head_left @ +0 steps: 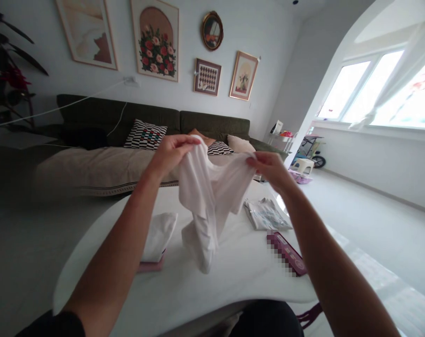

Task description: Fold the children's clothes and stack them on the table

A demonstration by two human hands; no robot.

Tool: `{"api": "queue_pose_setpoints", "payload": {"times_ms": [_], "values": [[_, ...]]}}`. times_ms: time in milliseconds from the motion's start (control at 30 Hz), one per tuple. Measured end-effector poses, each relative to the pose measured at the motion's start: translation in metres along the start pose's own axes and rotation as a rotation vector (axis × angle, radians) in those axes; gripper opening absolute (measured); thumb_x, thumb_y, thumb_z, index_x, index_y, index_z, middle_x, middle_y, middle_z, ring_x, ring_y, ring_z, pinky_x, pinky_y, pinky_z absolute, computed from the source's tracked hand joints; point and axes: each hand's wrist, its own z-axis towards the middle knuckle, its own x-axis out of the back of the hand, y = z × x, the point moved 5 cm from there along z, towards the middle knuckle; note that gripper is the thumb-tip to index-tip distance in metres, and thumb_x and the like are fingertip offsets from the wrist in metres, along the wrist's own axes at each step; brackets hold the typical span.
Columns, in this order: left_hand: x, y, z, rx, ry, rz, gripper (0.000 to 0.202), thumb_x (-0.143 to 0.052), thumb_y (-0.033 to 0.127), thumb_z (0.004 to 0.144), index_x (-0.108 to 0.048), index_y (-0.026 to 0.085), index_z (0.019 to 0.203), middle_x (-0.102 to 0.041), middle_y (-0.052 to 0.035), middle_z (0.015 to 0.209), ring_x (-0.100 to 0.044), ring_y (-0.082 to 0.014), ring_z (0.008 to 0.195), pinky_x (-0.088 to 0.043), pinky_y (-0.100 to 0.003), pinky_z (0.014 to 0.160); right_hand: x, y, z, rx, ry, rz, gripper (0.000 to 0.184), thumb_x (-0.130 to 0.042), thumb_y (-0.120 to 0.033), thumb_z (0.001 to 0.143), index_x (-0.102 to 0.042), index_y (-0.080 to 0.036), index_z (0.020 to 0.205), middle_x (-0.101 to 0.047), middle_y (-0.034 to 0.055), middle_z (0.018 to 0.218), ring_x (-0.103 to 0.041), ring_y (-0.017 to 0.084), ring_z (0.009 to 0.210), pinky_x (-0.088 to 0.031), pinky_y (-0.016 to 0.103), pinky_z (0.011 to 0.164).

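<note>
A white shirt-like garment (212,187) hangs between my two hands above the table, its lower end trailing near the tabletop. My left hand (173,150) pinches one upper corner of it, thumb against fingers. The other upper corner is pinched by my right hand (267,166). The cloth sags in the middle and drapes in loose folds. Below my left forearm lies a folded white cloth (158,238) with a pink item (151,266) under its near edge. Right of the garment is a flat white printed garment (267,214), seemingly in clear wrapping.
The round white table (205,309) spans the area before me. A maroon flat box (289,255), partly blurred out, lies at its right. Behind stands a dark green sofa (156,112) with a beige cover (89,171) and patterned cushions (145,135). A white stool (303,165) is farther right.
</note>
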Motion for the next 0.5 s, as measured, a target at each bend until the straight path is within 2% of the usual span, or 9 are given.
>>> {"api": "queue_pose_setpoints", "payload": {"times_ms": [33,100,167,267,400,500], "values": [[0.017,-0.004,0.004,-0.018,0.078,0.057,0.021,-0.055,0.019,0.070,-0.070,0.016,0.085,-0.070,-0.0008,0.086,-0.060,-0.0135,0.082,-0.042,-0.024,0.080,0.020,0.002,0.005,0.008,0.093,-0.170,0.025,-0.051,-0.035,0.075,-0.062,-0.013,0.076,-0.051,-0.0021,0.058,-0.043,0.010,0.054,-0.034,0.025,0.052],[0.042,-0.006,0.009,-0.070,0.149,0.163,0.018,-0.056,0.017,0.070,-0.070,0.016,0.081,-0.070,-0.0003,0.083,-0.060,-0.0128,0.082,-0.042,-0.025,0.082,0.055,0.001,0.012,0.036,0.225,-0.497,0.019,-0.048,-0.024,0.075,-0.063,-0.013,0.071,-0.049,-0.0020,0.054,-0.041,0.010,0.052,-0.031,0.025,0.054],[0.053,-0.004,0.011,-0.127,0.136,0.224,0.015,-0.057,0.019,0.070,-0.069,0.016,0.078,-0.069,0.0004,0.081,-0.059,-0.0121,0.080,-0.042,-0.024,0.080,0.076,-0.004,0.016,0.069,0.212,-0.720,0.015,-0.051,-0.018,0.072,-0.064,-0.013,0.067,-0.050,-0.0005,0.054,-0.042,0.011,0.054,-0.030,0.026,0.057],[0.053,0.006,0.007,-0.202,0.124,0.255,0.012,-0.059,0.024,0.072,-0.068,0.017,0.077,-0.067,0.0016,0.076,-0.058,-0.0111,0.075,-0.042,-0.022,0.071,0.096,-0.012,0.012,0.070,0.184,-0.934,0.015,-0.053,-0.019,0.074,-0.067,-0.013,0.078,-0.061,0.0050,0.065,-0.049,0.014,0.062,-0.031,0.027,0.060],[0.048,0.017,-0.002,-0.208,0.148,0.267,0.025,-0.067,0.025,0.067,-0.065,0.018,0.091,-0.064,0.0040,0.071,-0.056,-0.0092,0.065,-0.039,-0.019,0.059,0.114,-0.023,-0.012,-0.081,0.379,-1.175,0.023,-0.049,-0.029,0.080,-0.066,-0.020,0.093,-0.067,0.0081,0.078,-0.056,0.019,0.070,-0.028,0.029,0.057],[0.049,0.019,-0.013,-0.173,0.133,0.290,0.023,-0.070,0.030,0.064,-0.067,0.019,0.085,-0.064,0.0041,0.070,-0.054,-0.0091,0.062,-0.039,-0.020,0.058,0.119,-0.030,-0.047,-0.158,0.540,-1.249,0.029,-0.044,-0.042,0.083,-0.064,-0.024,0.092,-0.068,0.0077,0.081,-0.058,0.022,0.068,-0.029,0.031,0.056]]}}
